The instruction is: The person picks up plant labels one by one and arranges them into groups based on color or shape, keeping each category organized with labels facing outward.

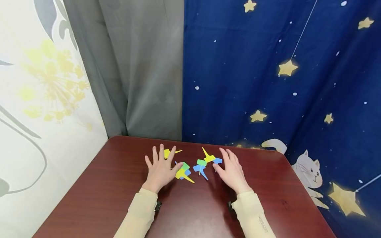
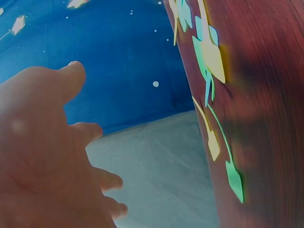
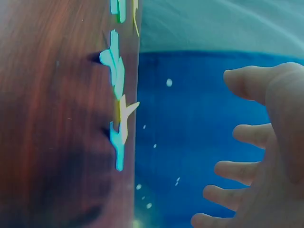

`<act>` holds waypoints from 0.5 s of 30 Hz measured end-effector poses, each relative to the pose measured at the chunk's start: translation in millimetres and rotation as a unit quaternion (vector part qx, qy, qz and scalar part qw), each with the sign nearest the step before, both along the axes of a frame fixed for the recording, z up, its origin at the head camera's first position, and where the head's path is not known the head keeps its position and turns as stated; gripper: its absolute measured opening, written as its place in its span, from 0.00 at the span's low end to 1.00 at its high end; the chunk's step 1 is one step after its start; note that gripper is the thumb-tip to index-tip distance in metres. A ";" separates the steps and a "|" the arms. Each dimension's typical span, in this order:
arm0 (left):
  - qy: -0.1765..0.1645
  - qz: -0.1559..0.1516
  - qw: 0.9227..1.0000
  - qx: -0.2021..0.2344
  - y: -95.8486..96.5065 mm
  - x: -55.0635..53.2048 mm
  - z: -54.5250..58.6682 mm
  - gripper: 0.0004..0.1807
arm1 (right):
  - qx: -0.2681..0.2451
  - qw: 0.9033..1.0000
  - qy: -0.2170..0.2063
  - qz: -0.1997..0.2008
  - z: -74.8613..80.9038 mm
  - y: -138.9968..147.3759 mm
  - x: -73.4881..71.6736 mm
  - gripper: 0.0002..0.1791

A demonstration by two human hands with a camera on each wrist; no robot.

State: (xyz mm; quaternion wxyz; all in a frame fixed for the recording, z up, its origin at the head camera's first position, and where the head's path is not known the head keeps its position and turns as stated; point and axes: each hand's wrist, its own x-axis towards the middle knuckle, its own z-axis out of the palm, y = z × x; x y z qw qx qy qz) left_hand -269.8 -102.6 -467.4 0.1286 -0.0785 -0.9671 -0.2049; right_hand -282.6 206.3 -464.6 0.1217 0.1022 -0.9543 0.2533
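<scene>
Flat plastic plant tags with broad heads and pointed stems lie in two loose groups on the table. My left hand (image 1: pixel 160 170), fingers spread and holding nothing, is over the left group, where a yellow tag (image 1: pixel 180 174) overlaps green and blue ones. Partly behind its fingers is another yellow tag (image 1: pixel 167 153); a green tag (image 2: pixel 235 180) shows in the left wrist view. At the right group, a yellow tag (image 1: pixel 209 158), a green tag (image 1: pixel 201 162) and a blue tag (image 3: pixel 118 152) lie close together. Beside them my right hand (image 1: pixel 233 170) holds nothing, its fingers loosely extended.
The dark red-brown table (image 1: pixel 190 211) has rounded far corners. Behind it hang a grey curtain (image 1: pixel 151 82) and a blue curtain (image 1: pixel 232 82) printed with stars and a white cat. A white patterned curtain (image 1: pixel 59 148) borders the left side.
</scene>
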 end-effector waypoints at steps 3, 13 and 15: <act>0.000 0.001 1.000 -0.007 -6.2 0.2 2.9 0.43 | 0.013 1.000 0.005 0.022 8.2 -5.2 -4.5 0.43; -0.002 -0.026 0.999 -0.037 -46.5 -11.1 11.3 0.44 | 0.113 0.988 0.023 0.099 33.5 -13.0 -16.8 0.41; 0.000 -0.031 0.999 -0.042 -54.2 -14.2 13.4 0.43 | 0.138 0.984 0.031 0.113 36.2 -14.3 -20.0 0.40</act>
